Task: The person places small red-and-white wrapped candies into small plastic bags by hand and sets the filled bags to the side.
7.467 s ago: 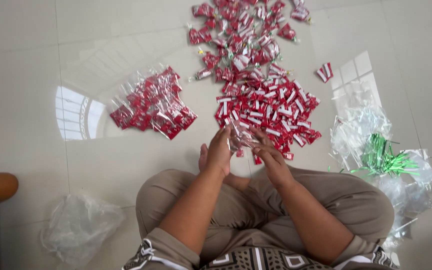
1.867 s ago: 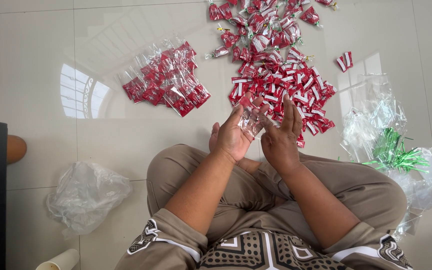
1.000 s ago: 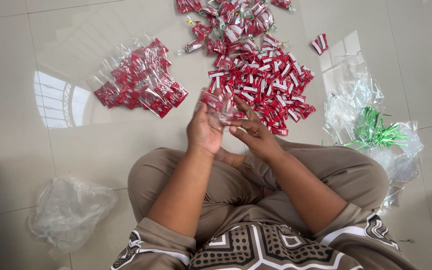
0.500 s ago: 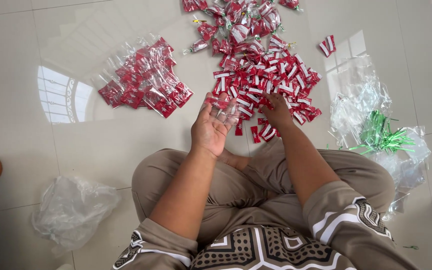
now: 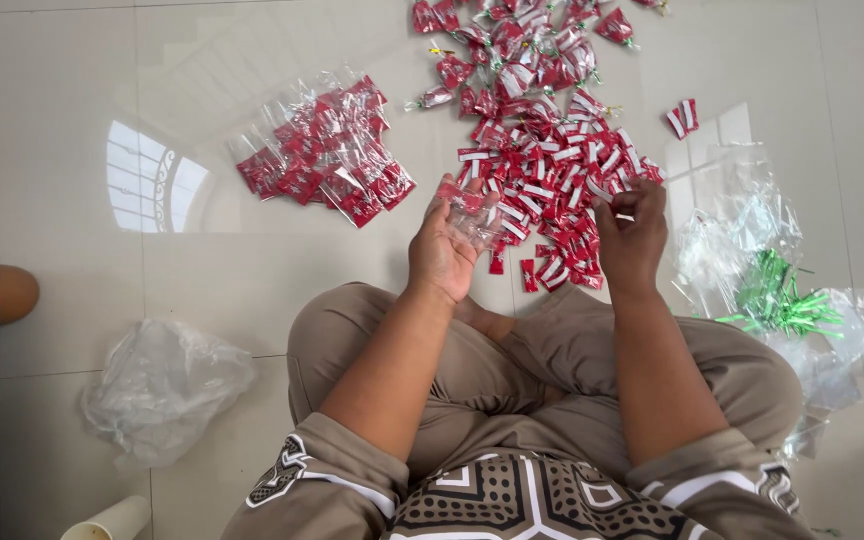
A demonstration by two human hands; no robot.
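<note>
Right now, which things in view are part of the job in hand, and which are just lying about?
In the job:
left hand holding a small clear bag
right hand at the loose red-and-white sachets
filled clear packets
green twist ties on clear plastic

Lying about:
crumpled plastic bag
cardboard tube

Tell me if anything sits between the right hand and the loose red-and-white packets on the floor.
Nothing visible does: the right hand already rests on the pile of red-and-white packets.
</note>
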